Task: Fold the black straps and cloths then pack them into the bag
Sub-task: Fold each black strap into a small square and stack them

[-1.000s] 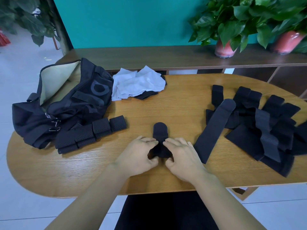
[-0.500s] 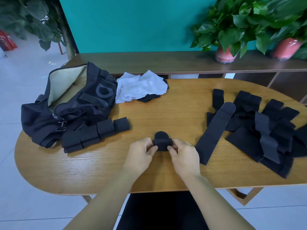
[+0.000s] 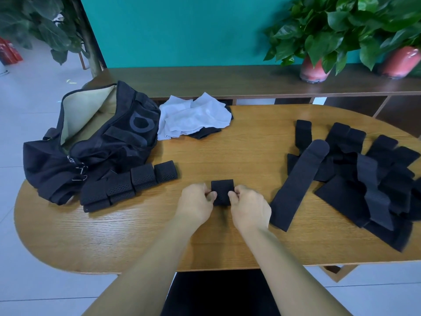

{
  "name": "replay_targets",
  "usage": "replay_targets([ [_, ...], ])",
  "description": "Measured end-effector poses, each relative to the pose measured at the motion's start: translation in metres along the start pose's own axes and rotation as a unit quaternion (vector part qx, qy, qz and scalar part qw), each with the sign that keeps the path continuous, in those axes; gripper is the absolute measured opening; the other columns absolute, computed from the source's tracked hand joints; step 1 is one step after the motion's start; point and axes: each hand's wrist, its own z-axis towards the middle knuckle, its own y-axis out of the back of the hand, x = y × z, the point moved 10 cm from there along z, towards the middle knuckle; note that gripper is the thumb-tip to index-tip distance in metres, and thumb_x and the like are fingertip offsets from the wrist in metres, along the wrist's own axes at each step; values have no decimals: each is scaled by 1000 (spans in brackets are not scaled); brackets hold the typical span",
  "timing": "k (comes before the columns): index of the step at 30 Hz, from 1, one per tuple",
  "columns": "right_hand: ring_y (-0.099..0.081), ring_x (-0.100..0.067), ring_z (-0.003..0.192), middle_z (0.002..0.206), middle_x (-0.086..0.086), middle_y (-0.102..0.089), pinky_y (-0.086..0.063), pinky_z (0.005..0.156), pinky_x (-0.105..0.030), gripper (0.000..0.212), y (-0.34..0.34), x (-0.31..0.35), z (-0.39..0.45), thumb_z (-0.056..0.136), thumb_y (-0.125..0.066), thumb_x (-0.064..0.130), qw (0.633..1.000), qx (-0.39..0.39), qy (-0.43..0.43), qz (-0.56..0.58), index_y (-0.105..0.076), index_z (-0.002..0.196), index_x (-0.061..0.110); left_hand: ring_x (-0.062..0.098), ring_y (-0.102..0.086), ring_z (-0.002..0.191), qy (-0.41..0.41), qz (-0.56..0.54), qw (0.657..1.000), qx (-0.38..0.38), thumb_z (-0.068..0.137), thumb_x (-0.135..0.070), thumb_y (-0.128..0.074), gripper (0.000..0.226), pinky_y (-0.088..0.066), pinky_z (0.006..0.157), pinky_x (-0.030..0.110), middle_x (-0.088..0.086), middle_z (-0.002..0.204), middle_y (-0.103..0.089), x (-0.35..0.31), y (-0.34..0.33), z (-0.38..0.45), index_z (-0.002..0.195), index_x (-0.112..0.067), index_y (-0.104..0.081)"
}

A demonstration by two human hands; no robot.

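Folded black strap (image 3: 222,192): centre-front of wooden worktop (image 3: 246,142), pinched L+R.
L hand (image 3: 197,204): grip pinching strap's left edge.
R hand (image 3: 248,207): grip pinching strap's right edge.
Black bag (image 3: 95,142): far left, unzipped, tan lining showing.
4 folded straps (image 3: 129,185): row just beside bag.
Unfolded straps (image 3: 355,179): heap at right.
White cloths (image 3: 193,118): rear, beside bag.
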Motion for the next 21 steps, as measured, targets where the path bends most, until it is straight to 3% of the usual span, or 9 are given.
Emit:
replay_targets([
  [5,-60,-20,88,94,0,-65,-46,65,-30,25,5,5,4,101,-43,37,1000,-6,4,-16,-59,109,19,20,-63,69,19,23,1000,1,96,-31,-56,29,-51,63,31,6,76,-67,1,0,7,75,-13,-61],
  [10,-54,-17,79,80,2,-56,-36,52,-28,21,12,13,2,98,-52,35,994,-64,57,-66,-47,111,19,21,-62,78,-20,25,999,-39,95,-30,-57,16,-53,69,34,-1,78,-58,-11,7,2,103,-18,-51],
  [13,-51,-19,54,66,-2,-56,-23,37,-21,26,4,24,-5,71,-83,16,982,-96,121,-105,-64,88,16,26,-62,74,-107,72,989,-69,98,-26,-50,22,-51,63,34,-3,74,-59,-26,7,-11,119,-19,-50],
  [15,-46,-19,47,65,-4,-51,-17,37,-19,32,0,24,-6,56,-88,6,979,-100,128,-127,-68,80,15,27,-64,80,-146,113,980,-80,101,-26,-44,29,-52,68,37,4,88,-66,-32,6,-14,126,-18,-53],
  [18,-46,-19,47,68,-5,-51,-19,37,-20,33,-1,24,-6,56,-88,5,976,-96,135,-141,-71,83,13,29,-63,87,-165,174,968,-80,104,-28,-35,37,-51,72,38,9,109,-62,-33,0,-16,136,-19,-51],
  [21,-51,-22,54,70,-7,-54,-31,42,-27,32,-5,26,-6,62,-86,10,972,-86,157,-154,-74,92,12,23,-57,92,-173,227,955,-79,105,-32,-30,44,-45,66,30,4,111,-51,-31,-5,-18,147,-22,-39],
])
